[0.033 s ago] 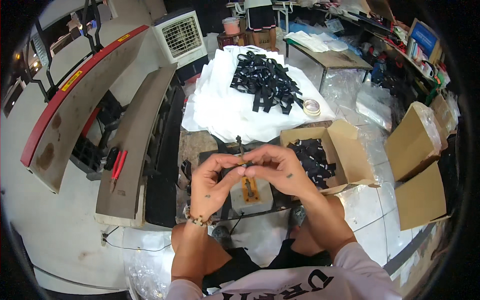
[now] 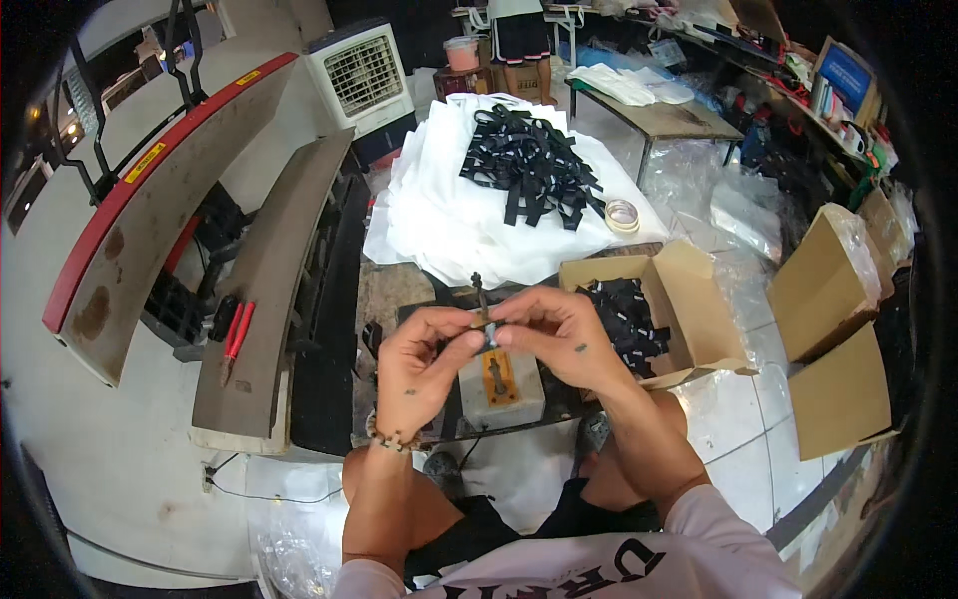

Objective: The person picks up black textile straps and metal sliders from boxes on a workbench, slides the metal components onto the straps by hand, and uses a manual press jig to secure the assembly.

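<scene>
My left hand (image 2: 424,364) and my right hand (image 2: 559,334) meet over a small press-like device, fingertips pinched close together. Between the thumbs shows a small dark piece with a pale grey bit (image 2: 489,335); the fingers cover most of it. The device has a light grey base (image 2: 519,404) with an orange plate (image 2: 499,377) on top, just below my hands. Behind the fingertips a thin metal lever (image 2: 478,290) with a dark knob stands up. Right of my right hand, an open cardboard box (image 2: 689,309) holds many folded black straps (image 2: 629,314).
Black straps (image 2: 529,160) lie heaped on white sheeting (image 2: 419,200), with a tape roll (image 2: 622,215) beside them. Red-handled pliers (image 2: 238,329) rest on a narrow brown board (image 2: 264,290) at left. An air cooler (image 2: 361,75) stands behind. A person (image 2: 519,45) stands at the back.
My thumbs have parted slightly, the right one shifting a little right. More of the small pale bit shows between them.
</scene>
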Available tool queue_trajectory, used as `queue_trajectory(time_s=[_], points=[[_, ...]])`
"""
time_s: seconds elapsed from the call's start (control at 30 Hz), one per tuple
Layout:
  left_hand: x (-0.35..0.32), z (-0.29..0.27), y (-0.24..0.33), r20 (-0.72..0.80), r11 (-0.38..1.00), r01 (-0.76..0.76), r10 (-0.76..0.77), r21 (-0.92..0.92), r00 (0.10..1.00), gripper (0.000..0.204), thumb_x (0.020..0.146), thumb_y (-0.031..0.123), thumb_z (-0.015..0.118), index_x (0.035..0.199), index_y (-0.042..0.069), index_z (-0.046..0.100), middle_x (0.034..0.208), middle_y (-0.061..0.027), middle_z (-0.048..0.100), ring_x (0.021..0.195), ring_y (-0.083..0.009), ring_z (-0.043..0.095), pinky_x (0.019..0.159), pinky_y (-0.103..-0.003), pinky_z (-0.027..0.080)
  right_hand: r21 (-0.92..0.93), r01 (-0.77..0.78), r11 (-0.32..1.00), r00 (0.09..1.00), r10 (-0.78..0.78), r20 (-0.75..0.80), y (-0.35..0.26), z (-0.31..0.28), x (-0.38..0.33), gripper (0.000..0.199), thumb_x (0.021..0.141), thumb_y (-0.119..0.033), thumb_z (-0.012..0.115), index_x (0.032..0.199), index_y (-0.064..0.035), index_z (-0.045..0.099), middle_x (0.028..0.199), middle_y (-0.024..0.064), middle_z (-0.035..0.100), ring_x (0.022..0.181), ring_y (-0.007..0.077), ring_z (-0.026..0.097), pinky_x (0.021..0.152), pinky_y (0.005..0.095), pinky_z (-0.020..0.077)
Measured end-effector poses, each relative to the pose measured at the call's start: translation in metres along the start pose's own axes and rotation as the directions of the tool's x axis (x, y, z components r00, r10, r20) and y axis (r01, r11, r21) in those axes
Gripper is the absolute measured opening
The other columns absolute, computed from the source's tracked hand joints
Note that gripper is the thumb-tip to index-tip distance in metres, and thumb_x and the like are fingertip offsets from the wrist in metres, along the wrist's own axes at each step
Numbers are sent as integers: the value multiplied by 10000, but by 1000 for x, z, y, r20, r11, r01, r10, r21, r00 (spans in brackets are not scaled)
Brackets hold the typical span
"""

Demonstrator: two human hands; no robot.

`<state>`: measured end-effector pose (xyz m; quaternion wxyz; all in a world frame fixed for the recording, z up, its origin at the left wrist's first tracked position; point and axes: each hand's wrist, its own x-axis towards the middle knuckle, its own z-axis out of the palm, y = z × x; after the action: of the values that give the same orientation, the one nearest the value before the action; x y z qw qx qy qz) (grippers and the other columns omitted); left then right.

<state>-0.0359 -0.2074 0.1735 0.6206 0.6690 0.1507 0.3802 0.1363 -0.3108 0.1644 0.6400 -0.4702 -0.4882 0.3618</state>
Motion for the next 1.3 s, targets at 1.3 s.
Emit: queue_trajectory(time_s=[1.3], points=[[26,-16,-62,23,984,172,-173,50,985,118,916,39,673,1021,-13,681,846,-23,679,719,-82,605,685,-225,496,-92,-126,988,982,112,-150,53,-13,21,116,895,-57,705,988,8,682,885,18,675,760,51,595,645,210,500]])
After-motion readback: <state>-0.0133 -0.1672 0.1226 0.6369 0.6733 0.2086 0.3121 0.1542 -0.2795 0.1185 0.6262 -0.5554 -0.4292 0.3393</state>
